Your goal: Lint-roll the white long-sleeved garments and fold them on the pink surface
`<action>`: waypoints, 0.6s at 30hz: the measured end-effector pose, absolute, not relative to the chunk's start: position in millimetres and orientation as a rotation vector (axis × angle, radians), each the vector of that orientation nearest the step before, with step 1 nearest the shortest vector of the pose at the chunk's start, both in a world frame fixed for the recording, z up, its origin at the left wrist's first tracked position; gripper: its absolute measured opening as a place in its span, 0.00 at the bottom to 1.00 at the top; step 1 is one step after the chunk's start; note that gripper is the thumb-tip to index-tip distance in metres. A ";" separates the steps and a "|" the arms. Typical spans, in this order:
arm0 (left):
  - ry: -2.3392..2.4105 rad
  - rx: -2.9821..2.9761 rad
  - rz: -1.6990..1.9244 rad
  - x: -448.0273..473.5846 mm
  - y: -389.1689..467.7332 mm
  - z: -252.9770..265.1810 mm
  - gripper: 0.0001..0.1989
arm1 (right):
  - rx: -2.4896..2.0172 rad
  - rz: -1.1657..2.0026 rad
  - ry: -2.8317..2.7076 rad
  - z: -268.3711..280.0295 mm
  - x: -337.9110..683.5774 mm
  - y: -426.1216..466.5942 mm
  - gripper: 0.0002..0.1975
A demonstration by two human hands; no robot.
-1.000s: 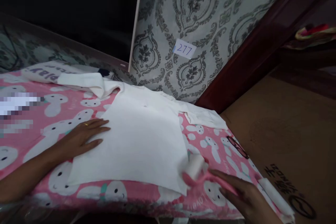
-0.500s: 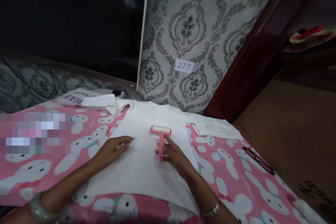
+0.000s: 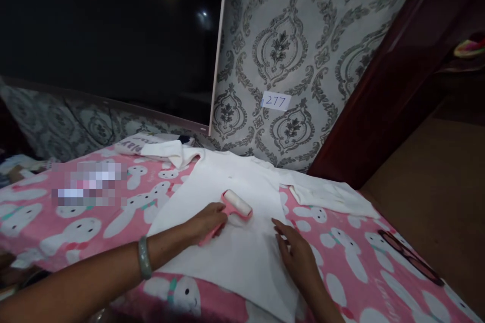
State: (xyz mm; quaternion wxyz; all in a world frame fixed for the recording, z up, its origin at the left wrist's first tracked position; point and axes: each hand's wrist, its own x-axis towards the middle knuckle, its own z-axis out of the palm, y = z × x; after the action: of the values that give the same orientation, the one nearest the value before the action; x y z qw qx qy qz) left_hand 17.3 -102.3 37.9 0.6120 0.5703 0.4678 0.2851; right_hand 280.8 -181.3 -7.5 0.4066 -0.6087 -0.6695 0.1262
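My left hand [image 3: 209,221] is wrapped round the pink handle of a lint roller [image 3: 238,204]. Its white roll points up and to the right, just above or touching the front of a white long-sleeved shirt [image 3: 223,257]. The shirt lies spread out, with one sleeve to each side. Over the shirt's right edge is my right hand [image 3: 293,247], fingers apart and holding nothing.
The shirt lies on a pink cloth [image 3: 151,197] with white rabbits. A folded printed garment [image 3: 131,144] sits at the back left, dark-framed glasses [image 3: 411,257] at the right edge. Behind are a large black screen [image 3: 113,35] and a patterned wall with a "277" label [image 3: 276,101].
The lint roller has passed from my right hand to my left and now slants. My right hand has let go and moved right. The camera view has shifted slightly.
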 end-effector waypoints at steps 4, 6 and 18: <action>1.439 1.934 0.757 -13.9 -55.4 55.0 0.13 | -1.545 0.096 -1.718 -43.4 313.8 -180.3 0.20; 1.587 2.092 0.775 -23.5 -26.9 62.0 0.16 | -1.533 0.084 -1.735 -50.7 317.0 -181.1 0.19; 1.683 2.207 0.716 -117.1 -41.0 52.4 0.22 | -1.500 0.009 -1.819 -61.6 321.3 -180.2 0.19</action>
State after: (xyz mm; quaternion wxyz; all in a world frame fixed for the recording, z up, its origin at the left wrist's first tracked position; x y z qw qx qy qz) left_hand -117.1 -41.0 52.4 0.1373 0.7627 0.5815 0.2474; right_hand 321.3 -180.2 -61.6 0.3821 -0.5878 -0.7130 0.0035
